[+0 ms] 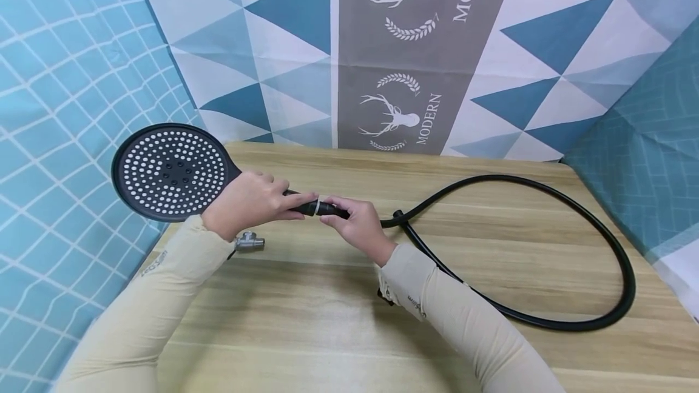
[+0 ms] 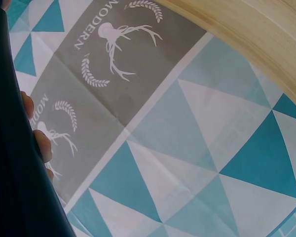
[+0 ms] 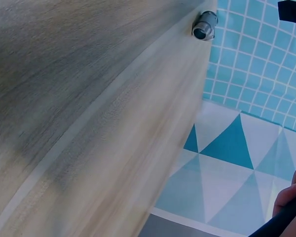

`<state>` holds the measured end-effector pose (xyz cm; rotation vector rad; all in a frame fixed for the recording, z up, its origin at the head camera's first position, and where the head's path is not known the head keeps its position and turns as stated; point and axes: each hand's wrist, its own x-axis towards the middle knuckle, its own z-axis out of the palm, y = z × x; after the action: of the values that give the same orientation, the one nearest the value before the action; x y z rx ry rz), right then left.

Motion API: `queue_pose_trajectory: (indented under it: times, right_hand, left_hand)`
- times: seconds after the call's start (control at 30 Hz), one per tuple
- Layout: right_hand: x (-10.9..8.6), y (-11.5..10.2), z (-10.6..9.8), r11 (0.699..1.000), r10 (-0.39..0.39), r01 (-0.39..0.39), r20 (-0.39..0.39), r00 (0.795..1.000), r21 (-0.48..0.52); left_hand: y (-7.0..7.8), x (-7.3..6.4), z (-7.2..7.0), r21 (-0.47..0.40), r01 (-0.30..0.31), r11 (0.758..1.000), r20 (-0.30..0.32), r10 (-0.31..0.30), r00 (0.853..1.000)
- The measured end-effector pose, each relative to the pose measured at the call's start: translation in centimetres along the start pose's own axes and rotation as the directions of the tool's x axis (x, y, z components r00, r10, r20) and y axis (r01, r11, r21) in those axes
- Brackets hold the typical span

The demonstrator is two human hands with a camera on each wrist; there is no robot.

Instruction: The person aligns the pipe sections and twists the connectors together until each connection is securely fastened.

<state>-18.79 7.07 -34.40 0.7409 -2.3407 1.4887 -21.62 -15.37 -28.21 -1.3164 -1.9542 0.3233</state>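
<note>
A round black shower head (image 1: 173,173) with pale nozzles faces up on the left of the head view. My left hand (image 1: 253,202) grips its handle (image 1: 306,203), fingers wrapped round it. At the handle's end, my right hand (image 1: 357,223) pinches the black connector (image 1: 334,210) of the hose between thumb and fingers. Handle and connector stand end to end, with a thin pale ring (image 1: 317,207) at the joint. In the left wrist view, fingertips (image 2: 43,145) show past the dark handle (image 2: 19,148). The right wrist view catches part of the right hand (image 3: 288,197) at its edge.
The black hose (image 1: 622,259) loops over the right side of the wooden table (image 1: 327,332), its free end (image 1: 398,216) near the right hand. A small metal valve fitting (image 1: 250,241) lies below the left hand. Patterned sheets (image 1: 289,47) rise behind the table and at both sides.
</note>
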Motion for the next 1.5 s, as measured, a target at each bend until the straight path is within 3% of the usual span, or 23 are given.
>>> queue_pose_trajectory:
  times: [0.23,0.6,0.77,0.87,0.97,1.1,1.17,1.27,1.5]
  right_hand:
    - [-0.1,0.1,-0.1,1.000,-0.005,0.004,0.005,1.000,0.001]
    - [0.0,0.1,0.2,0.996,0.059,-0.059,0.012,0.998,0.060]
    - [-0.2,0.7,0.5,0.999,-0.019,0.020,-0.023,1.000,0.028]
    - [-0.4,0.9,0.9,0.996,-0.084,0.083,-0.062,0.995,-0.013]
    - [-0.6,0.9,1.2,0.982,-0.150,0.138,-0.093,0.984,-0.127]
    - [-0.7,0.5,1.6,0.913,-0.244,0.197,-0.089,0.966,-0.357]
    - [-0.7,0.4,1.8,0.883,-0.265,0.206,-0.084,0.961,-0.422]
    - [-0.7,0.2,1.9,0.870,-0.271,0.204,-0.091,0.958,-0.448]
    - [-0.6,0.3,1.9,0.877,-0.283,0.214,-0.101,0.954,-0.431]
  left_hand:
    - [0.0,0.3,0.0,-0.014,-0.018,1.000,-0.014,0.017,1.000]
    - [-0.3,0.1,-0.1,-0.003,-0.010,1.000,0.026,0.010,1.000]
    - [-0.3,0.0,0.0,-0.014,0.000,1.000,0.026,0.000,1.000]
    - [-0.3,0.0,0.2,-0.020,0.000,1.000,0.018,0.000,1.000]
    - [-0.3,-0.1,0.3,-0.026,0.001,1.000,0.011,0.000,1.000]
    - [-0.3,-0.1,0.2,-0.026,0.005,1.000,0.006,-0.005,1.000]
    - [-0.3,-0.1,0.2,-0.025,0.006,1.000,0.010,-0.006,1.000]
    - [-0.3,-0.1,0.2,-0.031,0.008,0.999,0.017,-0.008,1.000]
    - [-0.2,-0.1,0.1,-0.034,0.016,0.999,0.030,-0.015,0.999]
